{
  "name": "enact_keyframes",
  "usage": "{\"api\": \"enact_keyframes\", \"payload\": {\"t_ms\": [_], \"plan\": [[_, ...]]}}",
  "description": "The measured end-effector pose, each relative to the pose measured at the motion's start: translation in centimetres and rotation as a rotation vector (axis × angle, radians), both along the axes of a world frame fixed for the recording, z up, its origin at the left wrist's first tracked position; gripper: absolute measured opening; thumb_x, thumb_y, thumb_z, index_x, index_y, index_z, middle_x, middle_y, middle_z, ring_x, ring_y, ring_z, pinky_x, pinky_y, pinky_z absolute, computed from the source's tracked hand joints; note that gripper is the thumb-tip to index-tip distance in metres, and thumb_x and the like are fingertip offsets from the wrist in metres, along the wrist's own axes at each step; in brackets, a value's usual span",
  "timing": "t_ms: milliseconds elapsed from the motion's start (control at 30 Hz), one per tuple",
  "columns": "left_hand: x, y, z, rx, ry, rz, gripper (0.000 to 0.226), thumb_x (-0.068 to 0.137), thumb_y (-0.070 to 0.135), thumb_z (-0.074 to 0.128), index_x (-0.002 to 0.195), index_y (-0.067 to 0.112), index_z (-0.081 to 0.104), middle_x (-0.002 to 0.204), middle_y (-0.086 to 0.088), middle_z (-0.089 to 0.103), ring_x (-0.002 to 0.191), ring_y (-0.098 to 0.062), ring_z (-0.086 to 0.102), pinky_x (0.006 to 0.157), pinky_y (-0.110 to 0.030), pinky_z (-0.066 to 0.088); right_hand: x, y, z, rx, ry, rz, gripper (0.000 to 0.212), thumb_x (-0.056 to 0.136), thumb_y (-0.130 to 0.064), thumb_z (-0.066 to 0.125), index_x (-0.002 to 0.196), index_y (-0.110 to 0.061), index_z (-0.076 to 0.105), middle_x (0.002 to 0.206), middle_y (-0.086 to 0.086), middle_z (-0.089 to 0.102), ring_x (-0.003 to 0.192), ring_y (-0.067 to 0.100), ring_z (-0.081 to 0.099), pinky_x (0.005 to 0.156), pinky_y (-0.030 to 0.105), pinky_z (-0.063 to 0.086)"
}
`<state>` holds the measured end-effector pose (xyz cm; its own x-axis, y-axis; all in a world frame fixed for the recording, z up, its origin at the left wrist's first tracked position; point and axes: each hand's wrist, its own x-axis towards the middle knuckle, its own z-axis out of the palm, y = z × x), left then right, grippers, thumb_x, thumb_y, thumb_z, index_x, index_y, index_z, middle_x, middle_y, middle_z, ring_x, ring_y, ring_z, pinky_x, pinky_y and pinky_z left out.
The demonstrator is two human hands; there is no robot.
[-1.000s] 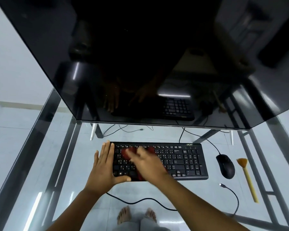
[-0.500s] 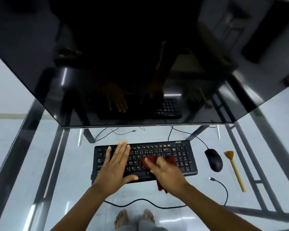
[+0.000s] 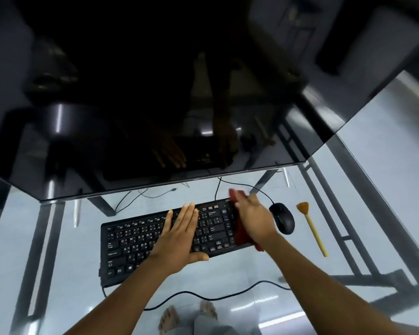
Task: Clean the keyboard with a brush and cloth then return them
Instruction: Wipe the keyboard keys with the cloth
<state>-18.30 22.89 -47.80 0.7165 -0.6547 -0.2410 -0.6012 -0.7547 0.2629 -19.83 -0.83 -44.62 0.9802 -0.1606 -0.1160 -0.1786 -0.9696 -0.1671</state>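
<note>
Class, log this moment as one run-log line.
step: wiping | right hand: red cloth on keyboard right end | left hand: flat, steadying | brush: untouched

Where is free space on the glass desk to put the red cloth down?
Bare glass lies left of the keyboard, out to the desk frame, and in front of it, crossed only by a black cable. The right side is crowded: the right hand with the red cloth, the mouse and the brush sit close together.
</note>
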Motion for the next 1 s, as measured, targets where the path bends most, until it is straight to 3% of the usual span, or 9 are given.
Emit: {"api": "enact_keyframes", "payload": {"t_ms": [100, 233, 400, 467, 567, 733, 833, 900, 1000], "plan": [[0.1, 0.3, -0.8, -0.012, -0.046, -0.005, 0.116, 0.073, 0.088, 0.028, 0.150, 0.012, -0.016, 0.159, -0.005, -0.024, 0.142, -0.014, -0.031, 0.113, -0.044, -0.019, -0.4, 0.8, -0.4, 0.018, 0.004, -0.156, 0.047, 0.099, -0.018, 0.040, 0.145, -0.023, 0.030, 0.120, 0.013, 0.048, 0.080, 0.032, 0.067, 0.065, 0.040, 0.058], [0.1, 0.3, -1.3, 0.035, -0.023, -0.015, 0.116, 0.072, 0.091, 0.024, 0.152, 0.011, -0.002, 0.163, -0.008, -0.001, 0.148, -0.018, -0.013, 0.114, -0.046, -0.007, -3.7, 3.5, -1.7, 0.037, -0.029, 0.259, 0.053, 0.086, -0.025, 0.069, 0.136, -0.019, 0.051, 0.094, 0.007, 0.056, 0.051, 0.019, 0.060, 0.037, 0.028, 0.049], [0.1, 0.4, -1.0, 0.015, -0.039, -0.019, 0.117, 0.072, 0.091, 0.024, 0.153, 0.012, -0.004, 0.162, -0.005, -0.010, 0.147, -0.016, -0.018, 0.114, -0.045, -0.010, -2.1, 0.6, -0.6, 0.045, -0.047, -0.133, 0.044, 0.100, -0.029, 0.041, 0.144, -0.027, 0.038, 0.109, 0.010, 0.051, 0.067, 0.031, 0.064, 0.061, 0.039, 0.057], [0.0, 0.4, -1.0, 0.019, -0.030, -0.013, 0.116, 0.073, 0.091, 0.023, 0.153, 0.011, 0.003, 0.163, -0.006, -0.004, 0.149, -0.017, -0.012, 0.115, -0.045, -0.007, -2.7, 2.9, -0.5, 0.087, -0.050, 0.002, 0.046, 0.100, -0.029, 0.045, 0.145, -0.025, 0.036, 0.113, 0.009, 0.051, 0.069, 0.024, 0.063, 0.059, 0.035, 0.054], [0.1, 0.4, -1.2, 0.021, -0.027, -0.022, 0.116, 0.073, 0.092, 0.023, 0.153, 0.011, 0.004, 0.163, -0.007, -0.002, 0.149, -0.018, -0.011, 0.115, -0.045, -0.008, -4.8, 3.8, -1.9, 0.048, -0.030, 0.337, 0.059, 0.082, -0.028, 0.071, 0.136, -0.025, 0.049, 0.099, 0.006, 0.058, 0.055, 0.016, 0.061, 0.040, 0.028, 0.051], [0.0, 0.4, -1.0, 0.013, -0.051, -0.013, 0.117, 0.072, 0.092, 0.026, 0.152, 0.014, -0.009, 0.161, -0.003, -0.015, 0.146, -0.014, -0.021, 0.114, -0.043, -0.015, -3.3, -0.2, -0.9, 0.023, -0.062, -0.131, 0.042, 0.100, -0.028, 0.044, 0.142, -0.028, 0.040, 0.106, 0.010, 0.050, 0.068, 0.028, 0.064, 0.058, 0.037, 0.057], [-0.1, 0.2, -0.9, 0.006, -0.052, 0.008, 0.119, 0.070, 0.092, 0.028, 0.151, 0.016, -0.014, 0.159, 0.000, -0.023, 0.144, -0.012, -0.026, 0.113, -0.044, -0.018, -5.1, 2.2, -1.7, 0.074, -0.006, 0.085, 0.060, 0.096, -0.019, 0.052, 0.149, -0.030, 0.025, 0.117, 0.010, 0.046, 0.070, 0.021, 0.063, 0.060, 0.035, 0.060], [0.0, -0.2, -0.8, 0.010, -0.065, 0.008, 0.120, 0.069, 0.093, 0.026, 0.153, 0.015, -0.008, 0.161, 0.000, -0.016, 0.146, -0.012, -0.022, 0.114, -0.045, -0.015, -6.2, 2.9, -1.6, 0.220, 0.075, 0.247, 0.062, 0.093, -0.019, 0.051, 0.147, -0.037, 0.027, 0.118, 0.006, 0.047, 0.074, 0.021, 0.063, 0.060, 0.033, 0.057], [0.3, -1.9, -0.1, -0.022, -0.047, 0.015, 0.116, 0.072, 0.092, 0.024, 0.154, 0.016, -0.004, 0.161, 0.002, -0.015, 0.145, -0.009, -0.022, 0.115, -0.045, -0.016, -5.0, 0.0, 1.1, 0.467, 0.082, 0.087, 0.045, 0.096, -0.034, 0.038, 0.137, -0.050, 0.037, 0.109, -0.008, 0.050, 0.070, 0.009, 0.054, 0.056, 0.019, 0.045]]}}
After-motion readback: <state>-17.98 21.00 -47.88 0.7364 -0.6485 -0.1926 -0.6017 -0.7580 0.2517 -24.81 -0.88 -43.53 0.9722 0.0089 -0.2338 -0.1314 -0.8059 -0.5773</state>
